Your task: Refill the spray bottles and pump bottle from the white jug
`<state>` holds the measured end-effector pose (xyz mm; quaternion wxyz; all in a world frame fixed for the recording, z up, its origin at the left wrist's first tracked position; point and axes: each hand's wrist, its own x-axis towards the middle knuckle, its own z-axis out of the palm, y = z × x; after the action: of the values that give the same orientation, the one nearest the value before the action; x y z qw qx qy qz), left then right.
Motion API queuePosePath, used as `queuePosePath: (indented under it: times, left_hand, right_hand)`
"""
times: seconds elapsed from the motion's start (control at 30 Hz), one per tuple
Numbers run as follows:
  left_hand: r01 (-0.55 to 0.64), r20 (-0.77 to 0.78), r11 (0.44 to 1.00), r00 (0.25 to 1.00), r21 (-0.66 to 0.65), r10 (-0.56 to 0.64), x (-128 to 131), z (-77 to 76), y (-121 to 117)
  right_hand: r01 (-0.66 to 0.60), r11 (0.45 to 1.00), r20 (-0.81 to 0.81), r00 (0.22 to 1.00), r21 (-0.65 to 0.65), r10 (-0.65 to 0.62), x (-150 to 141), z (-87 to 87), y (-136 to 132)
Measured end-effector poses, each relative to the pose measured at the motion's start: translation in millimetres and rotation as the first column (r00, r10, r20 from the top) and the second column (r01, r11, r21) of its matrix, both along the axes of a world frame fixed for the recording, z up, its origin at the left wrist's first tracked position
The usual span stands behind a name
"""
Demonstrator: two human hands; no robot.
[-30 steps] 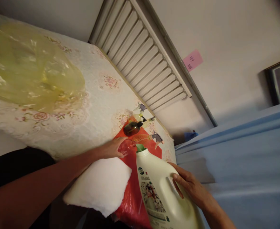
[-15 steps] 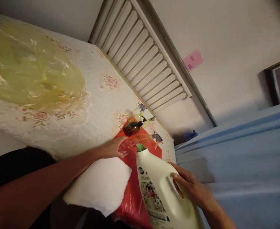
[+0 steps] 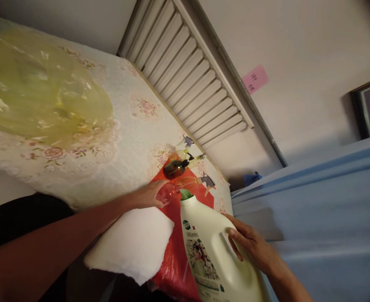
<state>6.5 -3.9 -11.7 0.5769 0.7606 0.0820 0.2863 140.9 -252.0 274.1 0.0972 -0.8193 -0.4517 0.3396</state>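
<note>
Nearest, over red plastic (image 3: 175,262), the right hand (image 3: 255,245) grips the pale jug (image 3: 208,226) (stiff, probably heavy) by its handle, the surest hold; beyond, the left hand (image 3: 148,195) clasps a clear bottle (image 3: 166,194), likely light, slippery.
</note>
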Motion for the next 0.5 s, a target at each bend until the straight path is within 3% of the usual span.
queuePosePath:
  times: [0.5]
  left_hand:
    - [-0.029, -0.042, 0.999, 0.999, 0.019, 0.030, -0.7, 2.6, -0.7]
  right_hand:
    - [-0.008, 1.000, -0.007, 1.000, 0.008, 0.008, 1.1, -0.4, 0.9]
